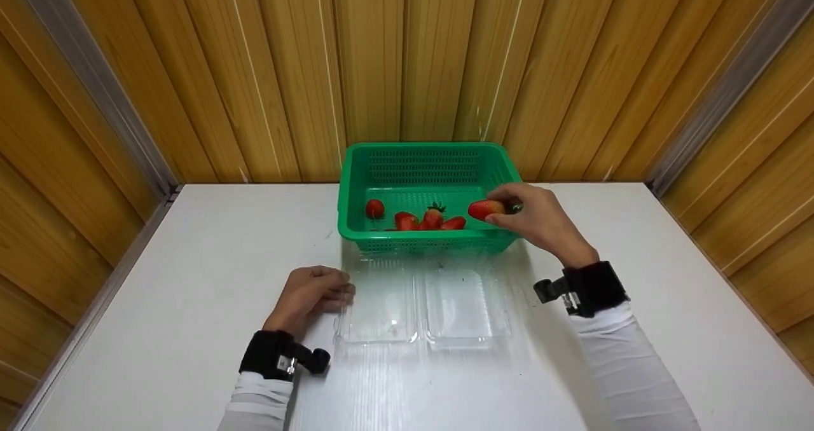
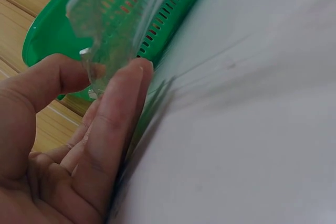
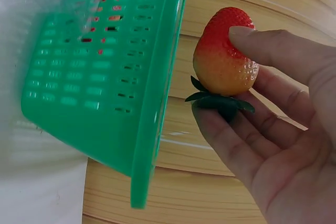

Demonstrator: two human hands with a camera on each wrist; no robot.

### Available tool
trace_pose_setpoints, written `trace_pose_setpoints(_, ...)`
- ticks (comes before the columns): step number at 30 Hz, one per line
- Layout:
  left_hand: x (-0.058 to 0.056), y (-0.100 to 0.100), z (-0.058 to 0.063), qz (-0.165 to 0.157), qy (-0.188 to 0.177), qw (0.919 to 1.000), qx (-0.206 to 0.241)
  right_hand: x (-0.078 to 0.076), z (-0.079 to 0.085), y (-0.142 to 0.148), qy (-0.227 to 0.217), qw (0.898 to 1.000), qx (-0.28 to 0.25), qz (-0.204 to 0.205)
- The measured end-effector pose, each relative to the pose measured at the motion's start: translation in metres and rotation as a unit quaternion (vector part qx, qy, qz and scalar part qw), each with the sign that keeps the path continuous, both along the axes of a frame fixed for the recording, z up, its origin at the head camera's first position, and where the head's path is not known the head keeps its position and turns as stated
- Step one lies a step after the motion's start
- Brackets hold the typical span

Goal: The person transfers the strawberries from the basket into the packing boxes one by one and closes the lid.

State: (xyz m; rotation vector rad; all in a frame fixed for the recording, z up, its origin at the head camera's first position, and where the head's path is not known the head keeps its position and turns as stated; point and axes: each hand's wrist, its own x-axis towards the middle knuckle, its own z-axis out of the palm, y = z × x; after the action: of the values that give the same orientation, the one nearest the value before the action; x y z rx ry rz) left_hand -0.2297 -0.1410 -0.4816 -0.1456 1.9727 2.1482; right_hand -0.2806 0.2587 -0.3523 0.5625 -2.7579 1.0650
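Note:
A red strawberry [image 3: 226,51], yellowish toward its green leaves, is held between the thumb and fingers of my right hand [image 1: 540,218], over the right front rim of a green plastic basket [image 1: 346,192]. Several more strawberries [image 1: 434,218] lie inside, mostly toward the front wall. In front of the basket, a clear plastic clamshell box [image 1: 385,310] lies opened out on the table, its two halves side by side. My left hand [image 1: 311,294] pinches its left edge between thumb and fingers, as the left wrist view shows close up [image 2: 113,114].
The white table [image 1: 210,259] reaches back to yellow wood-look panels [image 1: 375,56], and the basket stands near that back wall. More such panels with grey metal corner strips [image 1: 95,68] rise at the left and right. Black camera bands [image 1: 594,289] sit on both wrists.

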Motion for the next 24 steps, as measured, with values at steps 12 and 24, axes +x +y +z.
trace_pose_setpoints(12,-0.001,-0.001,-0.001,-0.002,-0.003,1.0000,-0.005,0.029,-0.017,-0.015,0.071,0.997,-0.015,0.025)
trace_pose_setpoints(24,-0.002,-0.002,-0.001,-0.009,-0.002,1.0000,0.000,0.040,-0.032,-0.017,0.082,0.995,-0.020,0.045)
